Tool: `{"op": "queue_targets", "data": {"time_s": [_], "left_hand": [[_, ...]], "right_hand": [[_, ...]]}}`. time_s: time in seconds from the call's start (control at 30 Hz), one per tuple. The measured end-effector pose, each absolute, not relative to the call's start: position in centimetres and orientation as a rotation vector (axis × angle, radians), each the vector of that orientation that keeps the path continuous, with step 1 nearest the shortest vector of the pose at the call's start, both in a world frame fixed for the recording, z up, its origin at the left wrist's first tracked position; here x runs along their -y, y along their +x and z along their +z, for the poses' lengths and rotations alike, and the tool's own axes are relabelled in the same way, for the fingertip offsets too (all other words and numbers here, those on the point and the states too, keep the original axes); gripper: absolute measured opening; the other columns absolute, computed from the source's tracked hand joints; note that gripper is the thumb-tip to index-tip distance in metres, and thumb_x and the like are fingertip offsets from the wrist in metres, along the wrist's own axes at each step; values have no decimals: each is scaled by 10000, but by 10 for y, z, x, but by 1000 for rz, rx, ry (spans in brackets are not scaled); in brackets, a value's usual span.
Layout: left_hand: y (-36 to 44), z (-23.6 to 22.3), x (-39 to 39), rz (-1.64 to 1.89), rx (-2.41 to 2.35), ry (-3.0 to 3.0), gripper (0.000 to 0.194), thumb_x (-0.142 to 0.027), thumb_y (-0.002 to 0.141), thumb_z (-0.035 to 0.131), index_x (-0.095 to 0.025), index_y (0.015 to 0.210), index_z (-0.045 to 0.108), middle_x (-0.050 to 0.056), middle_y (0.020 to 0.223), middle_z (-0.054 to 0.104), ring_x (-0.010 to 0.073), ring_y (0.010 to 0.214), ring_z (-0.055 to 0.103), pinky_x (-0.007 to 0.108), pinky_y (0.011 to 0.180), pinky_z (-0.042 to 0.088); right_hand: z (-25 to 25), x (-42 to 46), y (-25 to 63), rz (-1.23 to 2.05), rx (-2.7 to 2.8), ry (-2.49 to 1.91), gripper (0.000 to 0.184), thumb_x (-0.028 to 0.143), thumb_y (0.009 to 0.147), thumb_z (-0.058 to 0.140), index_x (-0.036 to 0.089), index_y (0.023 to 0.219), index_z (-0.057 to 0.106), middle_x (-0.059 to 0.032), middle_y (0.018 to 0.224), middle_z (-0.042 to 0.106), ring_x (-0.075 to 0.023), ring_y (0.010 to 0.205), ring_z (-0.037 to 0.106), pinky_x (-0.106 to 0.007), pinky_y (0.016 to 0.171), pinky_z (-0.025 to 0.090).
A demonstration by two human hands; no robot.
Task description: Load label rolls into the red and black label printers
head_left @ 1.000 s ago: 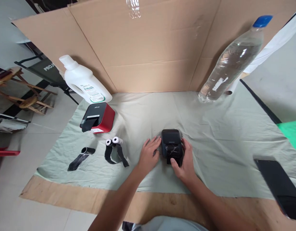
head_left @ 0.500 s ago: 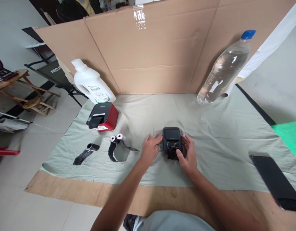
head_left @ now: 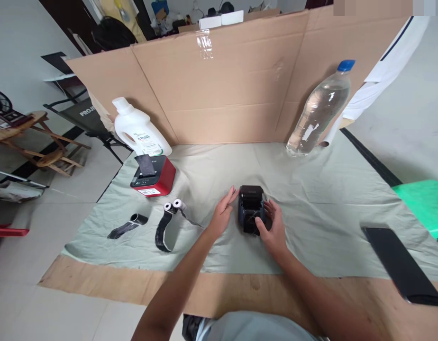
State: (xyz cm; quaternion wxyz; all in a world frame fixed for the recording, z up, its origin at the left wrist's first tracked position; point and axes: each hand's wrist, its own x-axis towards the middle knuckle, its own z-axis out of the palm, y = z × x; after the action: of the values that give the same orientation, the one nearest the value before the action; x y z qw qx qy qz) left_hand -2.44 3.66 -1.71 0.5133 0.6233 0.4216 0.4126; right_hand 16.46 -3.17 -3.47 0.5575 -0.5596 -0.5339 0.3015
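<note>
Black device (head_left: 251, 192) on green-grey cloth (head_left: 311, 213) over wooden table (head_left: 236, 294). Left hand (head_left: 222, 215) loosely open, empty, beside it; right hand (head_left: 275, 231) half-curled at its right side, grip unclear. Cardboard panel (head_left: 222, 94) behind; wooden stool (head_left: 18, 129), tiled floor (head_left: 80, 303) left.

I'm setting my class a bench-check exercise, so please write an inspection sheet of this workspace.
Surface: wrinkled pale green cloth over a wooden table, wood showing along the near edge.
Handled item: black portable printer, lid apparently raised.
Clutter: red-and-black printer, two paper rolls with a trailing black strip, separate black roll, white handled jug, blue-capped water bottle, smartphone.
Hands: left hand beside the black portable printer, contact unclear; right hand at its right side, thumb over the front.
Cables: nothing seen on the cloth.
Surroundings: cardboard panel behind; folding chair and wooden stool at left.
</note>
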Motion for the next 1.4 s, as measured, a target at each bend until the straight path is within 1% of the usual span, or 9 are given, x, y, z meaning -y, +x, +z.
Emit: {"op": "queue_targets", "data": {"time_s": [0.17, 0.33, 0.43, 0.57, 0.73, 0.9, 1.07, 1.27, 1.4], "left_hand": [[-10, -4, -59, 915, -1020, 1504, 592, -417, 1075, 271, -222, 1634, 257, 53, 1670, 327, 204, 1562, 300, 424, 1311, 211], [-7, 19, -67, 900, -1368, 2048, 330, -331, 1035, 450, -243, 1246, 688, 58, 1309, 715, 215, 1260, 633, 398, 1147, 418], [1, 43, -78, 480, -1269, 2508, 188, -258, 990, 545, -255, 1021, 730, -1, 1015, 781, 176, 982, 703, 334, 973, 473], [22, 68, -92, -9, -1127, 2819, 133, -249, 892, 690, -217, 1012, 737, 41, 1055, 770, 235, 1077, 672, 337, 900, 475], [38, 69, -93, -286, -1215, 2806, 193, -225, 880, 696, -151, 1055, 733, 113, 1112, 740, 263, 1095, 677, 339, 858, 505], [27, 72, -91, -111, -1155, 2812, 170, -239, 866, 693, -154, 1005, 742, 108, 1155, 692, 266, 1138, 646, 361, 950, 495], [-28, 108, -55, 558, -1147, 2434, 303, -291, 947, 591, -208, 1231, 656, 65, 1311, 633, 204, 1139, 637, 299, 987, 492], [-154, 133, 21, 1066, -1593, 1839, 326, -422, 984, 512, -194, 1198, 605, 58, 1081, 702, 192, 967, 663, 281, 857, 514], [-227, 123, 45, 1059, -2206, 1509, 377, -511, 927, 561, -202, 1135, 623, -28, 669, 567, 147, 601, 538, 238, 580, 405]], "right_hand": [[-34, 29, 171, 769, 1218, -1299, 452, 471, 962, 601, 225, 1334, 528, -178, 1351, 611, -324, 1251, 599, -569, 1045, 488], [-37, 26, 172, 857, 1125, -1272, 426, 503, 979, 570, 243, 1314, 528, -158, 1342, 620, -304, 1239, 605, -565, 1065, 472], [-35, 27, 172, 875, 1118, -1270, 401, 504, 992, 545, 259, 1309, 532, -139, 1338, 614, -289, 1234, 597, -555, 1071, 460], [-31, 27, 173, 872, 1109, -1295, 412, 517, 989, 539, 237, 1290, 543, -138, 1301, 622, -283, 1181, 611, -540, 1046, 465], [-32, 25, 174, 843, 1105, -1327, 445, 545, 977, 537, 203, 1260, 553, -145, 1260, 635, -285, 1151, 619, -526, 1019, 465], [-32, 24, 175, 816, 1110, -1350, 464, 564, 967, 533, 196, 1249, 562, -142, 1259, 631, -273, 1089, 630, -520, 992, 462], [-25, 23, 175, 845, 1031, -1361, 454, 567, 945, 569, 198, 1211, 578, -120, 1226, 625, -251, 1037, 637, -493, 958, 477], [-23, 21, 173, 890, 980, -1340, 437, 554, 938, 595, 202, 1195, 584, -108, 1211, 619, -236, 1006, 629, -486, 943, 487], [-25, 22, 172, 896, 991, -1351, 428, 553, 935, 596, 220, 1204, 586, -108, 1210, 622, -255, 1019, 627, -518, 964, 475]]}}
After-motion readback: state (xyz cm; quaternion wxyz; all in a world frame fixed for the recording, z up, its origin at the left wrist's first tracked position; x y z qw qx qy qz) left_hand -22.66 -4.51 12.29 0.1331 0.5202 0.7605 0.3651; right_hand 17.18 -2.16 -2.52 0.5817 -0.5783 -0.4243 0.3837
